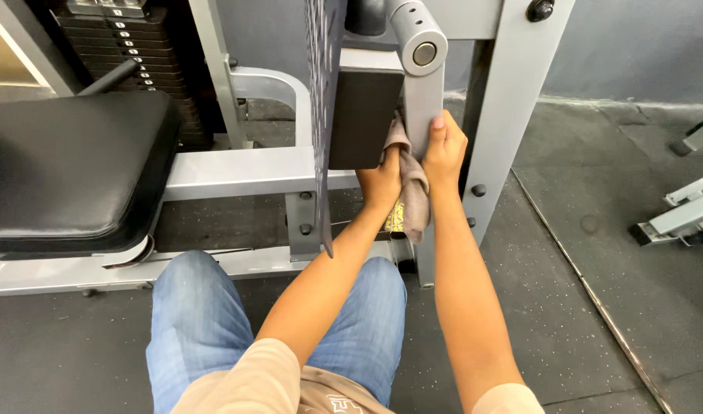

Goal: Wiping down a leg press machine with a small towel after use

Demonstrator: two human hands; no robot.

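Note:
My left hand (382, 180) presses a grey-brown cloth (414, 192) against the grey metal arm (423, 92) of a weight machine, just beside a black pad (363, 115). The cloth hangs down between both hands. My right hand (445, 149) grips the same metal arm from the right side, thumb up along it. My knees in blue jeans (205, 322) are below, close to the machine's frame.
A black padded seat (67, 169) is at the left, with a stack of black weight plates (129, 54) behind it. The machine's grey upright (505, 115) stands right of my hands. Dark speckled rubber floor (581, 268) surrounds it; parts of another grey machine (685, 218) show at the right edge.

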